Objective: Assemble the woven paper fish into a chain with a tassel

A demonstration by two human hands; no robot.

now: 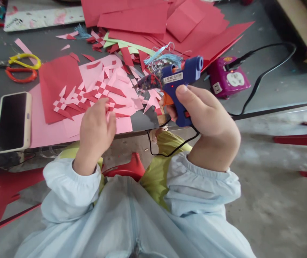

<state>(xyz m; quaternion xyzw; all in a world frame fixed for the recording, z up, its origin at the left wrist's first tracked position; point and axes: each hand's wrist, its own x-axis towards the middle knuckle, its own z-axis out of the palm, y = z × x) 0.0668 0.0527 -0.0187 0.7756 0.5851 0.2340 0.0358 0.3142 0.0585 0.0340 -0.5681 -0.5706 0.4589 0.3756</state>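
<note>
My right hand (200, 111) grips a blue hot glue gun (179, 84) with an orange trigger. Its dark, smudged nozzle points left over the tabletop, and a small red light glows on its side. My left hand (95, 125) is at the table's front edge with curled fingers, closed on a small red and pink woven paper piece (112, 106); some fingertips are hidden behind the hand. Beside it lie more woven pieces (60, 104) with pointed strip ends. They rest on pink paper (42, 132) and a red sheet (52, 84).
Scissors (24, 68) with yellow and orange handles and a phone (12, 122) lie left. Large red sheets (142, 18) spread at the back, with blue tassels (166, 59) before them. A purple power adapter (230, 77) with a black cable stands right. Red stools (126, 168) are below.
</note>
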